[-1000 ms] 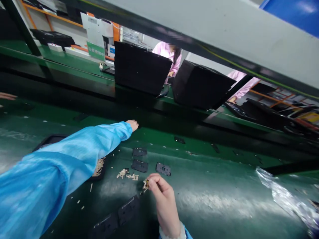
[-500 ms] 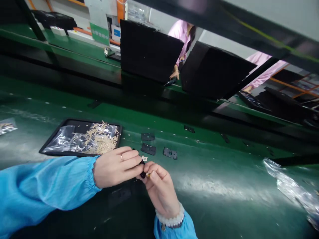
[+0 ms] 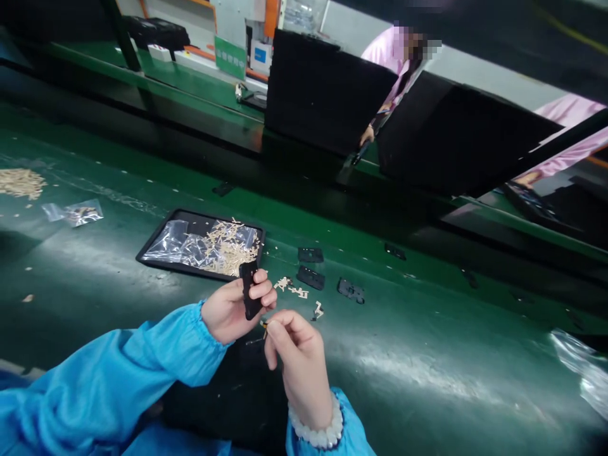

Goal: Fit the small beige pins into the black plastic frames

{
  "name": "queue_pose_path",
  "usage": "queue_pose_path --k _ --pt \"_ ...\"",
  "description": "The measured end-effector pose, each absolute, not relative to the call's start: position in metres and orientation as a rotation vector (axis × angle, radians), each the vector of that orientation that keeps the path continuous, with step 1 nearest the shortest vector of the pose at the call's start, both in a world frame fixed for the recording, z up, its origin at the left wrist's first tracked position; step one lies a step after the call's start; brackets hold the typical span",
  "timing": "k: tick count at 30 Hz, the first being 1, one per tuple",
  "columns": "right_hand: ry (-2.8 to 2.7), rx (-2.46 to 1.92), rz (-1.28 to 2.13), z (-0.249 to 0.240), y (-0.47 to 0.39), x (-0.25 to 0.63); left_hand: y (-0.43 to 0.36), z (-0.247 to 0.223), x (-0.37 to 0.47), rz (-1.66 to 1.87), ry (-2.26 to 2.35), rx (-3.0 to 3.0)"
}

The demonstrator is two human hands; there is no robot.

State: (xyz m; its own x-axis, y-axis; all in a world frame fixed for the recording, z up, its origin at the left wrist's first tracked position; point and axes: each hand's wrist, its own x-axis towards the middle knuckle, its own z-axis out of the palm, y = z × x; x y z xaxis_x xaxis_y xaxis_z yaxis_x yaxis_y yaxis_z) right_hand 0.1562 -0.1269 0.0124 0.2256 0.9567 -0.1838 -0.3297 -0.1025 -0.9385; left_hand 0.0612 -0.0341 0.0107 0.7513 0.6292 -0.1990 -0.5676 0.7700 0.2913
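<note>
My left hand (image 3: 232, 309) is closed around a flat black plastic part (image 3: 250, 291), which it holds upright with its fingers behind the edge. Just to the right, my right hand (image 3: 297, 354) pinches a tiny dark and yellowish piece (image 3: 266, 327) between thumb and forefinger. The two hands are apart. Beyond them on the green table (image 3: 403, 335) lie small cream pieces (image 3: 299, 292) and flat black parts (image 3: 311, 277). Behind my left hand sits a black tray (image 3: 142, 258) with clear bags and a heap of cream pieces (image 3: 232, 253).
At the far left are a pile of cream pieces (image 3: 21, 182) and a small clear bag (image 3: 84, 213). Clear plastic (image 3: 582, 367) lies at the right edge. Dark panels (image 3: 327, 88) stand beyond the table, with a person's hand (image 3: 367, 135) between them.
My hands have moved apart. My left hand has turned, so the black part it holds now shows upright. The view has shifted left, revealing the cream pile.
</note>
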Motion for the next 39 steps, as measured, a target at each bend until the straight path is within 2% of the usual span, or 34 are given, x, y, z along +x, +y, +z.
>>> queue_pose_path --k 28,39 --pt "-0.902 -1.454 1.025 0.017 -0.12 0.148 -0.04 0.016 0.057 0.656 0.444 0.511" --pt "-0.766 -1.331 1.216 0.012 -0.121 0.151 -0.045 0.023 0.057 0.751 0.692 0.511"
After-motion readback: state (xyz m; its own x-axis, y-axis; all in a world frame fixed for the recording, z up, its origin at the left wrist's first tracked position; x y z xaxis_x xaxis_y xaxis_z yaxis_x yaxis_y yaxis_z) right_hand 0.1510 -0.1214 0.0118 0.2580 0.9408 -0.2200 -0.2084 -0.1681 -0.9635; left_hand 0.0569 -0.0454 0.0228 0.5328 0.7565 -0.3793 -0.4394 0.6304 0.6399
